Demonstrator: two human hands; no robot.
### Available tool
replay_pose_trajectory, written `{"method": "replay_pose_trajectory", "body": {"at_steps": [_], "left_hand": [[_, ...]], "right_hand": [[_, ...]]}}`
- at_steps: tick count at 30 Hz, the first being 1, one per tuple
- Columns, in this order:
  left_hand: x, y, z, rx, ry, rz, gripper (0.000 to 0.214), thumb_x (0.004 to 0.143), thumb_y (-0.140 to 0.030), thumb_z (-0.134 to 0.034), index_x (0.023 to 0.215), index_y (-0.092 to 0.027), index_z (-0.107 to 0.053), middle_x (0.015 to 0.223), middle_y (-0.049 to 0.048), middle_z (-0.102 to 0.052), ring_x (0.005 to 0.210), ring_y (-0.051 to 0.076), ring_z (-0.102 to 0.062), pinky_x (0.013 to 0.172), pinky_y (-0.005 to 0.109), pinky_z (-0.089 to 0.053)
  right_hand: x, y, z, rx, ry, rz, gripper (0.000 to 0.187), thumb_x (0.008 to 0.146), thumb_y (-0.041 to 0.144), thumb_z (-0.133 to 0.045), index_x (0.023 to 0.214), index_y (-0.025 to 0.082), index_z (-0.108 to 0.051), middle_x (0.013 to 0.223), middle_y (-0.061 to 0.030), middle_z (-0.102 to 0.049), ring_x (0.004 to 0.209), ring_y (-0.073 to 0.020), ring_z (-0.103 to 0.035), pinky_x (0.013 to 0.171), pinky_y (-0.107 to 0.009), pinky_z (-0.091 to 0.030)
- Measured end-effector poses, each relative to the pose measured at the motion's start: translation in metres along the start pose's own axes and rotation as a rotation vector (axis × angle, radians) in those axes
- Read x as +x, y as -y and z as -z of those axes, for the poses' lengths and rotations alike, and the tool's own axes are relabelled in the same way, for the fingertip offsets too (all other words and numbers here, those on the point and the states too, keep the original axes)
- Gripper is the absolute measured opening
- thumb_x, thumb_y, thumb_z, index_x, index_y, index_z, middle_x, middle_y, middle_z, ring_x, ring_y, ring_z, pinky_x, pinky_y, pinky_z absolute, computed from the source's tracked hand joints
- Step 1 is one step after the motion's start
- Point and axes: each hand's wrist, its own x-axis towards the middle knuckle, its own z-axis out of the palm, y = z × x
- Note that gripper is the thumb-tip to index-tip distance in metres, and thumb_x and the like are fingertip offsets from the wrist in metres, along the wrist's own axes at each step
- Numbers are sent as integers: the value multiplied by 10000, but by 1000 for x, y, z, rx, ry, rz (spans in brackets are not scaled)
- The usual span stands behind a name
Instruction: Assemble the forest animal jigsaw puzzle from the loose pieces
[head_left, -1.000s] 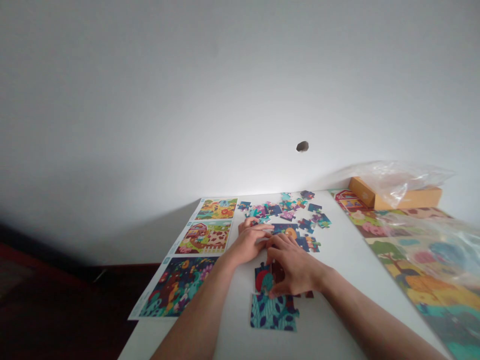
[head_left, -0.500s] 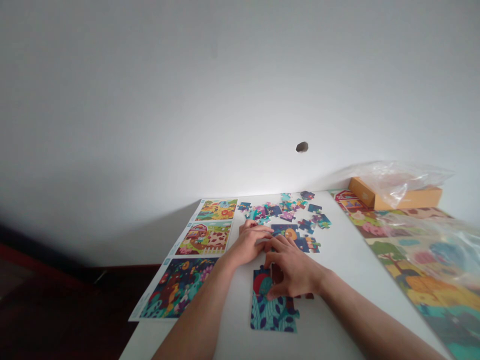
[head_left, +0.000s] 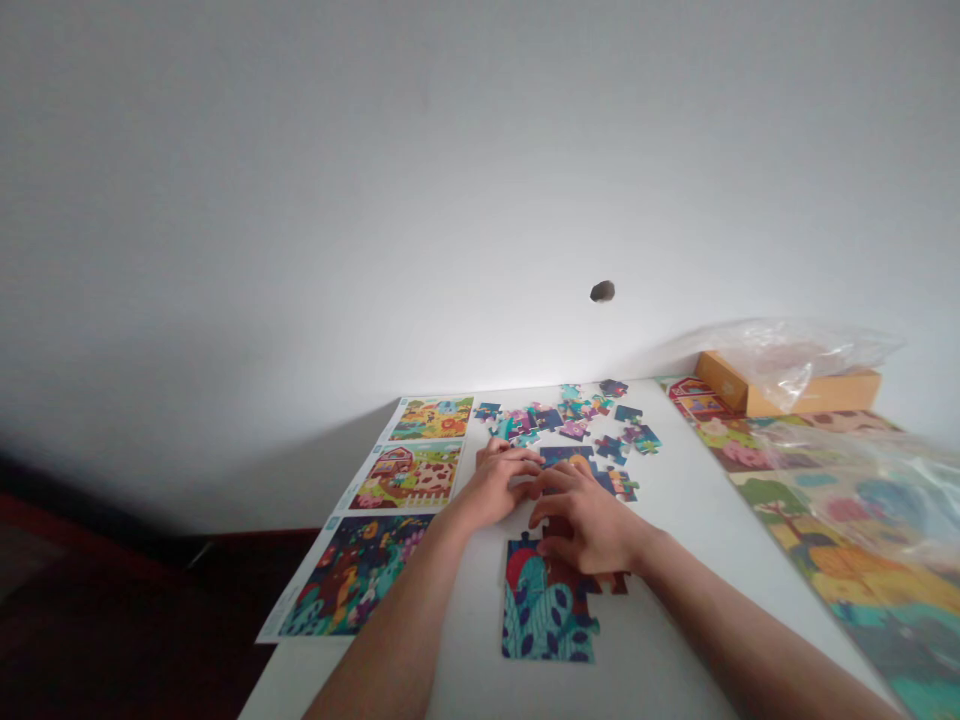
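Note:
My left hand (head_left: 499,485) rests with bent fingers at the left edge of a dark blue puzzle section (head_left: 564,457); what lies under its fingertips is hidden. Reaching in from the right, my right hand (head_left: 589,515) curls over a brown puzzle piece (head_left: 556,530), thumb and fingers around it. Below it lies a joined puzzle section (head_left: 546,610) with teal leaves and a red patch. My right hand partly covers this section's upper right. Just beyond my right hand is a small colourful puzzle piece (head_left: 624,484).
Loose puzzle pieces (head_left: 574,428) lie scattered at the table's far end. A picture sheet (head_left: 330,530) lies along the left edge. On the right are a colourful printed sheet (head_left: 810,520), an orange box (head_left: 817,392) and clear plastic bags (head_left: 802,350). A wall stands behind.
My right thumb has moved up and away from the teal section, showing more of its red and teal print. My left hand has barely moved.

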Motion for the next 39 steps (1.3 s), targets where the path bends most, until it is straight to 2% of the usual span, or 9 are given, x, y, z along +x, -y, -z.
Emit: {"method": "replay_pose_trajectory", "body": {"at_steps": [2, 6, 10, 14, 24, 29, 35, 39], "left_hand": [[0, 1, 0, 3, 9, -3, 142, 855, -305, -642, 924, -318, -766, 1143, 5, -686, 1061, 241, -490, 941, 379, -360], [0, 2, 1, 6, 15, -12, 181, 874, -363, -616, 972, -310, -759, 1139, 18, -693, 1052, 247, -503, 939, 398, -372], [0, 2, 1, 18, 4, -13, 196, 886, -374, -599, 975, -312, -763, 1120, 24, -704, 1055, 249, -511, 939, 411, -377], [1, 1, 1, 17, 5, -16, 189, 880, -370, -611, 981, -323, -763, 1117, 23, -704, 1055, 247, -516, 931, 412, -383], [1, 1, 2, 13, 12, -16, 230, 900, -408, -573, 991, -320, -764, 1114, 35, -702, 1056, 250, -506, 939, 432, -383], [1, 2, 1, 3, 17, -15, 232, 896, -408, -578, 995, -312, -765, 1115, 39, -700, 1057, 253, -499, 945, 445, -383], [1, 2, 2, 19, 30, -14, 244, 895, -440, -569, 1004, -335, -761, 1127, 25, -696, 1073, 259, -480, 957, 457, -372], [1, 3, 2, 26, 34, -9, 248, 896, -445, -566, 1009, -338, -760, 1133, 23, -693, 1075, 258, -477, 957, 453, -371]], "right_hand": [[0, -2, -1, 35, -22, 39, 187, 781, 195, -674, 947, 258, -735, 1098, -56, -602, 1034, -242, -484, 911, -409, -380], [2, -2, -6, 111, 16, 134, 319, 807, 101, -597, 971, 327, -753, 1065, -32, -618, 1075, -226, -482, 932, -400, -371], [3, -2, -11, 154, 76, 186, 299, 832, 147, -609, 989, 356, -755, 1034, -18, -628, 1090, -212, -491, 968, -397, -350], [3, -3, -13, 169, 80, 195, 282, 826, 152, -621, 970, 348, -763, 1019, -19, -628, 1045, -197, -510, 948, -376, -355], [3, -2, -12, 176, 78, 188, 266, 821, 158, -638, 961, 344, -766, 1013, -17, -630, 1057, -195, -506, 952, -368, -342], [2, -1, -12, 160, 89, 188, 321, 817, 129, -622, 983, 369, -757, 1021, -10, -621, 1078, -196, -498, 960, -376, -329], [2, 4, -10, 142, 118, 180, 251, 836, 229, -644, 1006, 382, -748, 1088, -14, -585, 1155, -216, -461, 984, -392, -321], [3, 6, -8, 144, 144, 167, 263, 831, 213, -649, 1007, 383, -747, 1099, -13, -578, 1165, -215, -457, 1002, -392, -309]]}}
